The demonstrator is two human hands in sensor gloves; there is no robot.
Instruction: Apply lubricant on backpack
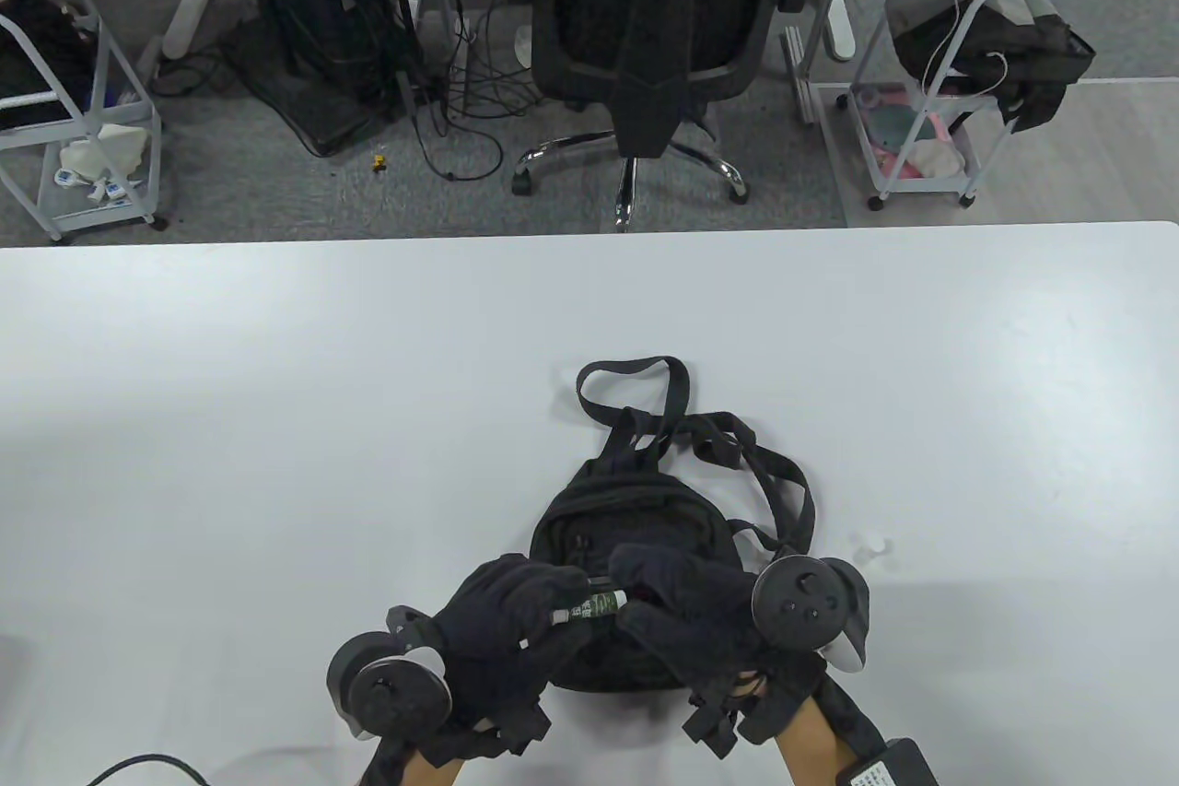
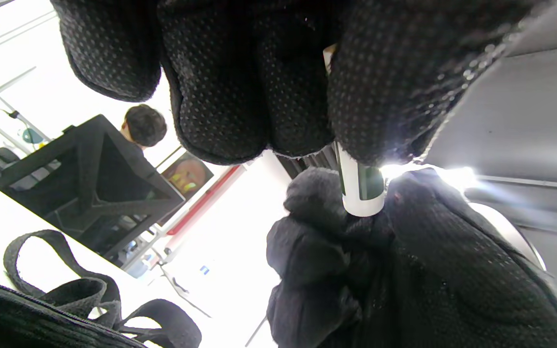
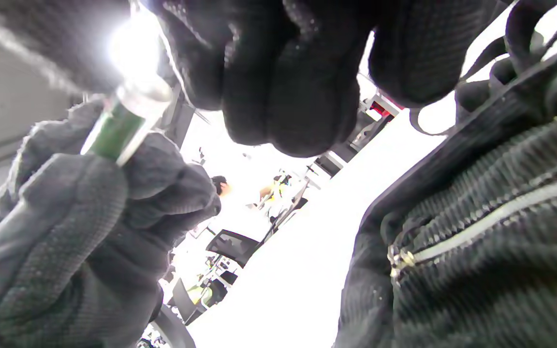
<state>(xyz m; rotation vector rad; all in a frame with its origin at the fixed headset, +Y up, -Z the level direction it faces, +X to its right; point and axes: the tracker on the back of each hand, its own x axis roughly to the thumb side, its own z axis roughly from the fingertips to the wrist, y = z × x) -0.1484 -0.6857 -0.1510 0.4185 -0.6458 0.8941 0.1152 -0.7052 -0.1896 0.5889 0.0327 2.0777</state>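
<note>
Black ribbed-fabric backpack on white table, both hands, left, right, gripping slim green-labelled lubricant tube.

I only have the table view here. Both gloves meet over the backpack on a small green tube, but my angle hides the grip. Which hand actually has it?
Observer: Both. In the left wrist view the left hand wraps the lubricant tube, and the right hand grips its white end.
Operator: Is the zipper visible anywhere?
Observer: Yes, the right wrist view shows the backpack close up, with a silver zipper running across it and its slider at the left end.
Operator: Is the tube touching that zipper?
Observer: No, in that view the tube is held up to the left, apart from the zipper.
</note>
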